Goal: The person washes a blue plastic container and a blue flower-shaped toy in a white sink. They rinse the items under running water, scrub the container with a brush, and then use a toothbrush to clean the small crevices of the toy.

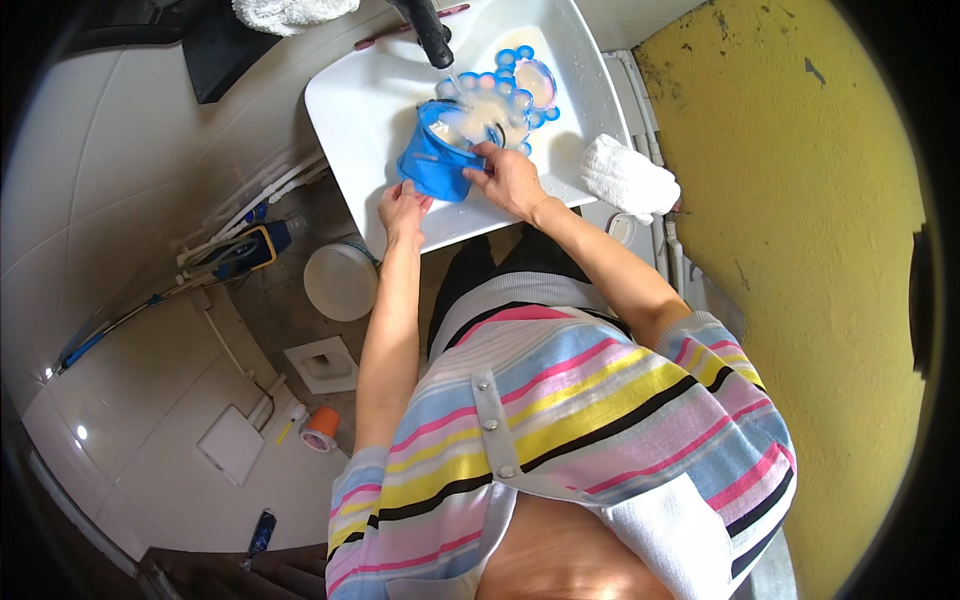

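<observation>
A blue pail-like container (432, 172) lies tilted in the white sink (350, 130), its mouth toward the tap (430, 38). Water runs from the black spout into its mouth, and cloudy liquid spreads there. My right hand (512, 185) pinches the container's rim. The fingers of my left hand (403, 210) close on its lower edge. Beyond the mouth lies a blue-edged piece (520, 82) with round, bubble-shaped lobes and a pale oval part; I cannot make out its kind. Splashing water partly hides the container's inside.
A white towel (628, 178) hangs over the sink's right edge. A white bucket (340, 282) stands on the floor at left, near a squat drain (325, 363). An orange container (320, 428) lies further down. A yellow wall (800, 220) closes off the right side.
</observation>
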`<move>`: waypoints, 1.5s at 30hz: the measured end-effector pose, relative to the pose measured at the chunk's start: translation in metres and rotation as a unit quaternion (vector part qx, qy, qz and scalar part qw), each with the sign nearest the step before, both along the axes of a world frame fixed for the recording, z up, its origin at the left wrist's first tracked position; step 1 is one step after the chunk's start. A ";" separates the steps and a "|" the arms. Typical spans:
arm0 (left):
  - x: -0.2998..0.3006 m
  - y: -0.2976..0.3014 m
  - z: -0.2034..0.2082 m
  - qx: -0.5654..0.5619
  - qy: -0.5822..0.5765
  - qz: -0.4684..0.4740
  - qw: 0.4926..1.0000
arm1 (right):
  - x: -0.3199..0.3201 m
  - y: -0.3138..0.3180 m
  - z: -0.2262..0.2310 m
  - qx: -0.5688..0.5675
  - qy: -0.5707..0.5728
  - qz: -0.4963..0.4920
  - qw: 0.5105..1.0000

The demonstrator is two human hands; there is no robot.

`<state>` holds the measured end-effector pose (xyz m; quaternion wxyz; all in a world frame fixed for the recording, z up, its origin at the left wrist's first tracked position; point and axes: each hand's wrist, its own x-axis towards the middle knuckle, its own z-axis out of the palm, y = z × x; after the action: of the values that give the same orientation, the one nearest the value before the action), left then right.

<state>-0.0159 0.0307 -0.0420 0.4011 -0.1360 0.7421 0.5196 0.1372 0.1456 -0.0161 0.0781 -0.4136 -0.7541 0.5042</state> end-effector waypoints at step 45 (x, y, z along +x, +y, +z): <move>-0.020 -0.002 0.055 0.048 0.244 -0.192 0.949 | -0.006 0.002 0.014 0.151 0.212 -0.114 0.959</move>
<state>-0.0355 0.0289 0.0131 0.3060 0.1597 0.8035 0.4850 0.1317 0.1479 -0.0019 0.3542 -0.3636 -0.7355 0.4487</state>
